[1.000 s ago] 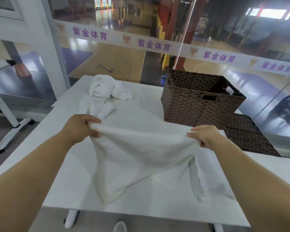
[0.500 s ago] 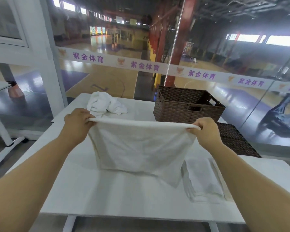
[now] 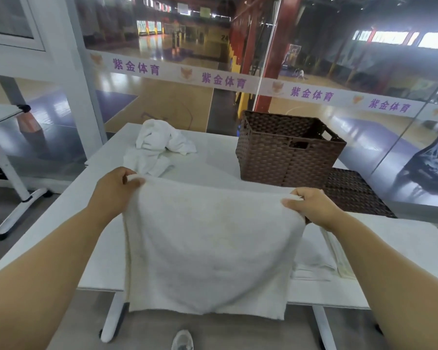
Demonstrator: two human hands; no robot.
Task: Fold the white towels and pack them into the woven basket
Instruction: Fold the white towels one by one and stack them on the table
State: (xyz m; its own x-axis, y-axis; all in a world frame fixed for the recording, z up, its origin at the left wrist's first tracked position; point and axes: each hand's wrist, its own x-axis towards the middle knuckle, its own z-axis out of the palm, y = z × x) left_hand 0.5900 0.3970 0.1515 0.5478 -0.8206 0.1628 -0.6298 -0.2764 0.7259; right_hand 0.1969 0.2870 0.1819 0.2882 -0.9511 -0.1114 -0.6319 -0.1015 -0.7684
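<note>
White table (image 3: 96, 238): woven basket (image 3: 286, 157) interior hidden; both hands' fingers (image 3: 134, 181) pinch hanging white towel (image 3: 208, 248).

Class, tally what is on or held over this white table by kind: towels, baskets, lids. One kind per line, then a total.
Towels: 3, namely held towel, crumpled towel pile, folded towel
Baskets: 1, woven basket
Lids: 1, woven lid
Total: 5

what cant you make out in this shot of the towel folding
Head view only:
- Inside of the brown woven basket: its near wall hides the bottom, so any packed towels cannot be seen.
- Folded white towel on the white table: mostly covered by the held white towel.
- Left hand and right hand: fingers partly wrapped in cloth.
- Flat brown woven lid: basket hides part.
</note>
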